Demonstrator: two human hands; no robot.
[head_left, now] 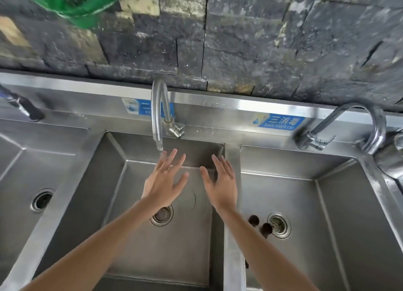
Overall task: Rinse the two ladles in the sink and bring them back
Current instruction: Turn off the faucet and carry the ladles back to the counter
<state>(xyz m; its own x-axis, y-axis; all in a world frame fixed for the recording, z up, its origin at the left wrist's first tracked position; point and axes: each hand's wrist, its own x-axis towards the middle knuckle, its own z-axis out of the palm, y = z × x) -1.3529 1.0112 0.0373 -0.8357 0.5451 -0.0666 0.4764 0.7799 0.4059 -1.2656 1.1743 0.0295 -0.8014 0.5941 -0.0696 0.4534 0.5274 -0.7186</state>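
Both my hands are stretched out over the middle steel sink basin [135, 236]. My left hand [164, 181] is open with fingers spread, its fingertips just below the spout of the curved tap [158, 116]. My right hand [221, 181] is open too, beside the divider between the middle and right basins. Neither hand holds anything. No ladle is in view. I cannot tell whether water runs from the tap.
A left basin [21, 170] and a right basin [316, 203] flank the middle one, each with a drain. Two dark round objects [260, 224] lie by the right drain. A second tap [349, 124] stands at the back right. A green mesh bag [76, 2] hangs on the stone wall.
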